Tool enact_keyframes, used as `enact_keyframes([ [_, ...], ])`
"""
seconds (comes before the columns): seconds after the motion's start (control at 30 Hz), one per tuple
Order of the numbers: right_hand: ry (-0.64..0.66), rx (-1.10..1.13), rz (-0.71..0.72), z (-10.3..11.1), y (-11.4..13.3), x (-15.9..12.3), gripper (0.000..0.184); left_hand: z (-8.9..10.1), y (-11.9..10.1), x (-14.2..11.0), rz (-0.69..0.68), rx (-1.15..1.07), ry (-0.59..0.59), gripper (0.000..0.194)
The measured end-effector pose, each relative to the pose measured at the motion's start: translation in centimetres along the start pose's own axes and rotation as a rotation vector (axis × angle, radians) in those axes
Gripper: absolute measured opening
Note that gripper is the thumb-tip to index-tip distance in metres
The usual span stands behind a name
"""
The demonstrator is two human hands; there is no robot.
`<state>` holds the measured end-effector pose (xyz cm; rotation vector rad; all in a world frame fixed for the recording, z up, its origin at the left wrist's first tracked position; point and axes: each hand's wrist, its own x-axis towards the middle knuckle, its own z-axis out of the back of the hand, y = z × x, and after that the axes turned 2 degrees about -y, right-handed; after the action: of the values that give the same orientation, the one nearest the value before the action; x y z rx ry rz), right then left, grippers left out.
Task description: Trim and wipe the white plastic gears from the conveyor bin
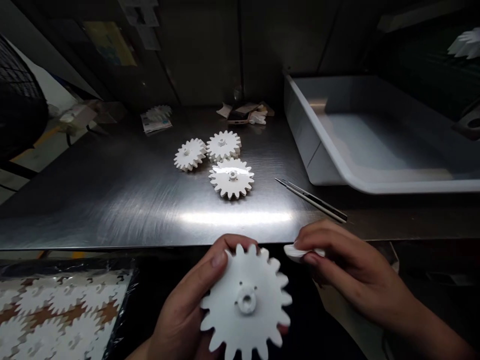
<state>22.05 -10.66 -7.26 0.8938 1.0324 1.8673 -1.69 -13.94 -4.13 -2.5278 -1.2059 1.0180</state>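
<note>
My left hand grips a white plastic spur gear by its rim, with the flat face and central hub tilted toward me. My right hand pinches a small white pad, possibly a cloth or sponge, right next to the gear's upper right teeth. Three similar white gears lie on the brushed steel table, beyond my hands: one at left, one behind, and one nearest me.
A slim dark metal tool lies on the table near its front edge. A large white tray stands at the right. Papers and a phone sit at the back. Several gears lie in a clear bag at lower left, below the table edge.
</note>
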Motion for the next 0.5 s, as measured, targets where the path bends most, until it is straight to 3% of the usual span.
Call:
enact_keyframes([
  [0.17, -0.177, 0.016, -0.007, -0.3, -0.3, -0.8, 0.029, -0.4, -0.4, -0.3, -0.111, -0.107, -0.012, 0.027],
  [0.37, -0.172, -0.017, 0.207, -1.0, 0.8, -0.6, 0.040, -0.7, -0.6, -0.5, -0.099, -0.072, -0.151, 0.023],
  [0.5, -0.182, -0.046, 0.322, -1.2, 1.4, -0.6, 0.046, -1.2, -0.7, -0.7, -0.103, -0.075, -0.166, 0.022],
])
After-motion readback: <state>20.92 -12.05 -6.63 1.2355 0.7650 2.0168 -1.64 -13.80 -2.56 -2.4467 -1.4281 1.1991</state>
